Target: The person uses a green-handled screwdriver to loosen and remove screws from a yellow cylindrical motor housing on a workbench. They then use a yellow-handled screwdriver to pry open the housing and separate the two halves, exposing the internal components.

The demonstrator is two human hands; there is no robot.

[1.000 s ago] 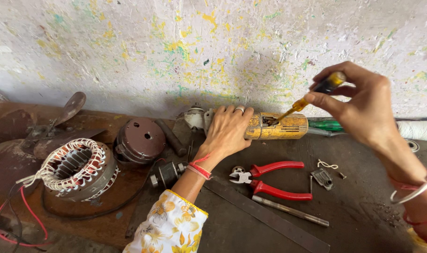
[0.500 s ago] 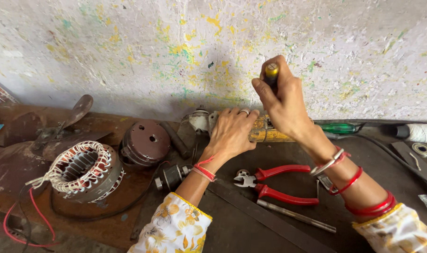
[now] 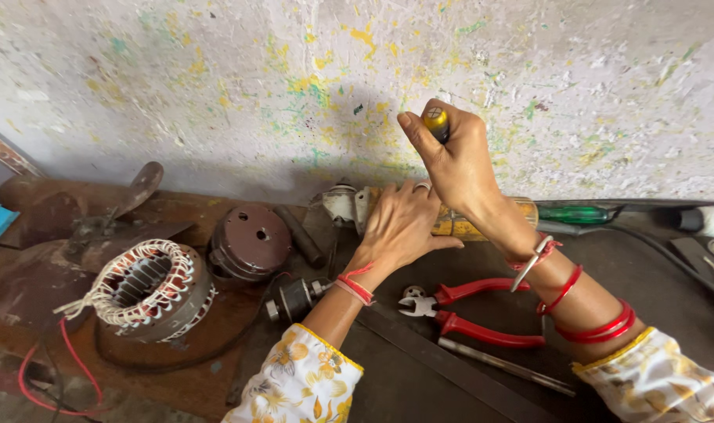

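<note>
The paint-flecked white wall (image 3: 216, 86) fills the upper half of the view and closes off all room behind the yellow power tool (image 3: 459, 223), which lies along the wall's foot on the dark table (image 3: 420, 384). The table is worn, rust-brown to the tool's left and dark grey in front of it. A strip of bare table runs in front of the tool toward the near edge, crossed by a flat metal bar (image 3: 451, 368).

Well left of the tool sits a motor stator (image 3: 149, 290) with white-laced windings and red wires trailing off it. Between stator and tool stands a round brown end cover (image 3: 251, 239), with a small dark motor part (image 3: 294, 298) just in front of that.

Just in front of the tool lie red-handled pliers (image 3: 474, 313), and a thin steel rod (image 3: 506, 366) lies near them on the near side. A green-handled screwdriver (image 3: 576, 213) lies to the tool's right against the wall.

The left hand (image 3: 396, 227) lies flat and spread on the tool body, pressing it down. The right hand (image 3: 459, 160) is above the tool, fist closed round a yellow-handled screwdriver (image 3: 436, 121) held upright; its tip is hidden behind the hands.
</note>
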